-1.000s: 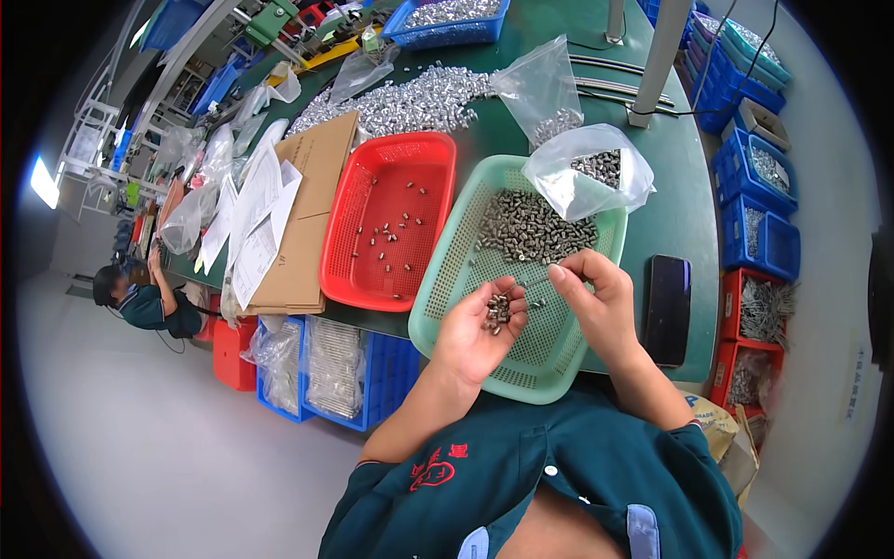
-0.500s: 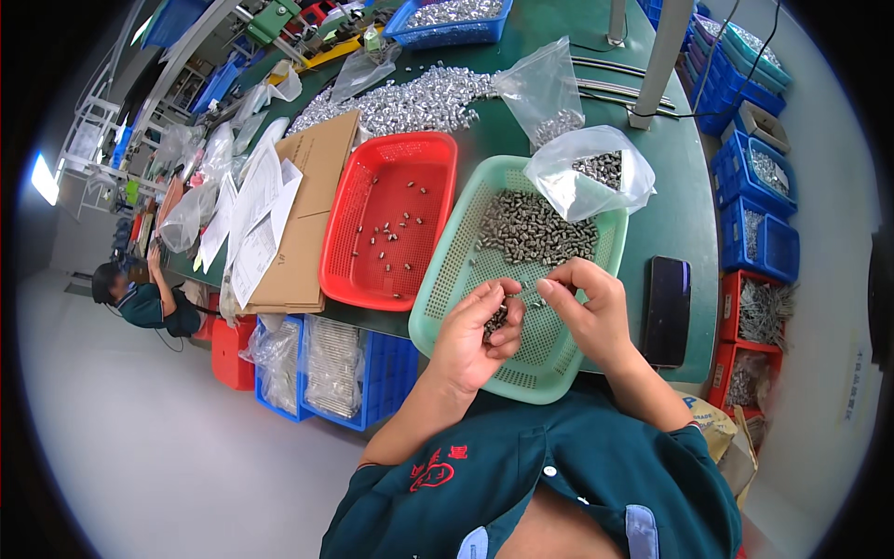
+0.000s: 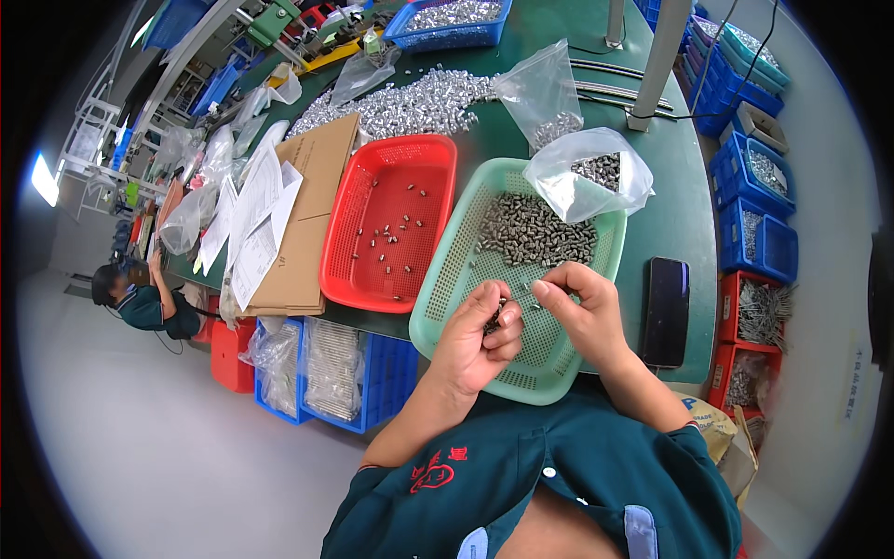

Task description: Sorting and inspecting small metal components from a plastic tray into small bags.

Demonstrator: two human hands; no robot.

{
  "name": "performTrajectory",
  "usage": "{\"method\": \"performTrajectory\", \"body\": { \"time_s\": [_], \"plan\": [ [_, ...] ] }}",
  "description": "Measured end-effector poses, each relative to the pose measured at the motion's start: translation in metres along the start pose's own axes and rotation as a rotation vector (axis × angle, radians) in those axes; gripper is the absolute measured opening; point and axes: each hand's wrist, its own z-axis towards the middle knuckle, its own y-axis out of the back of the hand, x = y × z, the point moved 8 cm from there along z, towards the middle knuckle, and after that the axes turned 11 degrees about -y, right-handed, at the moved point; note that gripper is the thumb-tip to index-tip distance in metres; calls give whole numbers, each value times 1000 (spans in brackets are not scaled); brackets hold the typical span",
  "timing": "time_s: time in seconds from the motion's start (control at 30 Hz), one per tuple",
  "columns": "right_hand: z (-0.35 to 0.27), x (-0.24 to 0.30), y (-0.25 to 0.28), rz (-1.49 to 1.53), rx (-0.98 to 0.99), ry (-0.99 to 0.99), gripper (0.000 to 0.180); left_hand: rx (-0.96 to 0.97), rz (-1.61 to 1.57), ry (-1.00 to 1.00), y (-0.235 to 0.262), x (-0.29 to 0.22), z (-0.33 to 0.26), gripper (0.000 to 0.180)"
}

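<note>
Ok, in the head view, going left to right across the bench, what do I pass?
Loose paper sheets → flat cardboard → red tray → green tray → left hand → right hand → black phone → blue bins of parts.

The small dark metal parts [image 3: 494, 320] cupped in the left hand [image 3: 478, 337] were mostly hidden by its curled fingers, too small to tell their shape. Whatever the right hand [image 3: 579, 312] pinched was too tiny to make out. The pale green perforated plastic tray [image 3: 449, 279] had its near edge covered by both wrists. The far end of the green tabletop [image 3: 676, 205] was cut off at the picture's top edge.
</note>
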Motion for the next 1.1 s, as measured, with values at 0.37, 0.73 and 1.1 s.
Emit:
{"method": "performTrajectory", "body": {
  "time_s": [0.37, 0.73, 1.1],
  "plan": [
    [-1, 4, -1, -35, -20, 37, 12, -17, 48, -54, -1, -4, 0, 22],
    [-10, 36, -4, -290, -104, 367, 9, -58, 197, -116, -4, -8, -1, 21],
    [3, -10, -4, 93, 72, -140, 14, -80, 336, -113, -12, -11, -4, 21]
  ]
}}
